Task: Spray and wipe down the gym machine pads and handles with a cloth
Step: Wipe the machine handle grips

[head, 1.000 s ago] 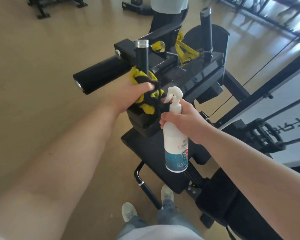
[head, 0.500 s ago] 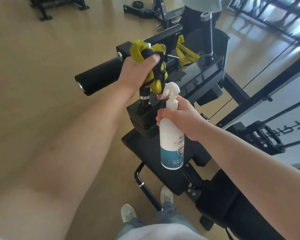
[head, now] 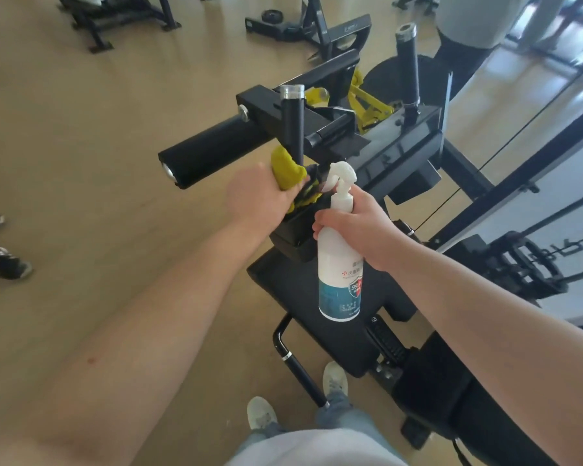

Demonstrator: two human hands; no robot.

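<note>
1. The left hand (head: 260,193) is sitting just left of the frame's centre, its fingers curling tightly round a bunched yellow and black cloth (head: 288,169)
2. The cloth is pressing against the base of an upright black handle with a silver cap (head: 293,126), which is rising just above the centre of the frame
3. The right hand (head: 360,223) is gripping the neck of a white plastic spray bottle with a blue label (head: 339,274), fingers wrapping round it under the trigger head; whether a finger is on the trigger I cannot tell
4. The bottle is hanging upright in the centre of the frame, its trigger head just beside the cloth
5. A thick black cylindrical roller pad (head: 216,153) is jutting toward the left, just above the left hand
6. A flat black seat pad (head: 283,290) is lying below both hands, behind the bottle
7. A second upright black handle (head: 409,65) is standing in the upper right of the frame
8. The person's pale shoes (head: 261,413) are showing at the bottom centre on the tan floor (head: 81,163)
</note>
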